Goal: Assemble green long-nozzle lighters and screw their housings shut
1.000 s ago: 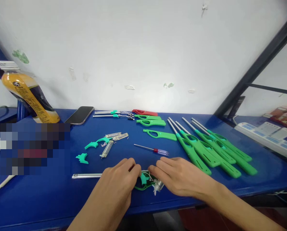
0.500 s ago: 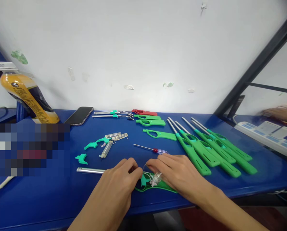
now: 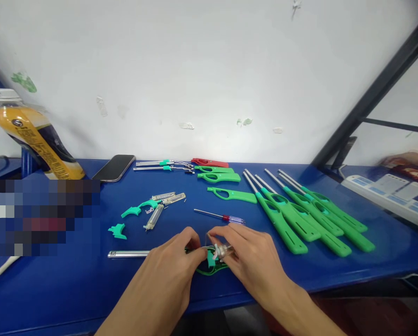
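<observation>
Near the table's front edge lies an open green lighter casing (image 3: 209,272), partly hidden by both hands. A silver metal tube (image 3: 128,254) sticks out to its left, passing under my left hand (image 3: 179,261). The fingers of my left hand are closed on the casing beside a teal trigger piece (image 3: 211,259). My right hand (image 3: 247,252) pinches a clear fuel tank (image 3: 224,251) with a white fitting, tilted above the casing. A thin wire shows between the two hands. Behind them lies a screwdriver (image 3: 235,219) with a clear and red handle.
Several assembled green lighters (image 3: 286,231) lie at the right. Green casing halves (image 3: 231,195) and a red one (image 3: 210,162) are at the back. Loose clear tanks (image 3: 155,217) and teal pieces (image 3: 131,212) sit left of centre, near a phone (image 3: 115,168) and a bottle (image 3: 37,140).
My right hand has shifted left and raised the clear tank a little, covering more of the casing. The metal tube's free end has moved slightly left and down.
</observation>
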The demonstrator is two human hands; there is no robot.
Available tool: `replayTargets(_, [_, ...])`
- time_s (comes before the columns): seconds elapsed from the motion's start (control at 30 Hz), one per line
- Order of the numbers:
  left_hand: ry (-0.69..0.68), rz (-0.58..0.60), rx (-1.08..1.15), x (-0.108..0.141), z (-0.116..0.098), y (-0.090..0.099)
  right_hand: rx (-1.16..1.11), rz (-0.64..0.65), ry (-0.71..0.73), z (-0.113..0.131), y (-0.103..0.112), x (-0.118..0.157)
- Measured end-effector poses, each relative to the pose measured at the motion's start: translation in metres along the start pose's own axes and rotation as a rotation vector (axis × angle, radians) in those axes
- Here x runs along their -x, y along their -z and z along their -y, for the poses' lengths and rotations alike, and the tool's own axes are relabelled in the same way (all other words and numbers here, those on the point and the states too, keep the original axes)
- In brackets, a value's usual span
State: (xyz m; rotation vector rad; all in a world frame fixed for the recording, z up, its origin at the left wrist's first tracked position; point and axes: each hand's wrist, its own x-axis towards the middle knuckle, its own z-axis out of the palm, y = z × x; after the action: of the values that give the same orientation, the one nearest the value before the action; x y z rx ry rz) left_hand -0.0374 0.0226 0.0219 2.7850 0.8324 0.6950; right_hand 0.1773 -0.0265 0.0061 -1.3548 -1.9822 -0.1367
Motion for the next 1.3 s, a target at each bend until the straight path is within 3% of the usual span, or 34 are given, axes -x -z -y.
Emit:
replayTargets(0.63, [0.050, 0.148, 0.031, 0.006, 0.000, 0.004, -0.324, 0.094, -0.257, 0.003, 0.001, -0.008])
replayTargets(0.9, [0.060, 0.118, 0.052, 0.004, -0.002, 0.006, -0.416, 0.127, -0.334, 0.001, 0.003, -0.012])
replayTargets(1.07, [0.067, 0.109, 0.055, 0.007, -0.004, 0.006, -0.444, 0.129, -0.354, 0.001, 0.002, -0.014])
replayTargets(1.3, [0.116, 0.200, 0.024, 0.003, -0.009, 0.011, -0.428, 0.111, -0.348, 0.003, 0.004, -0.013])
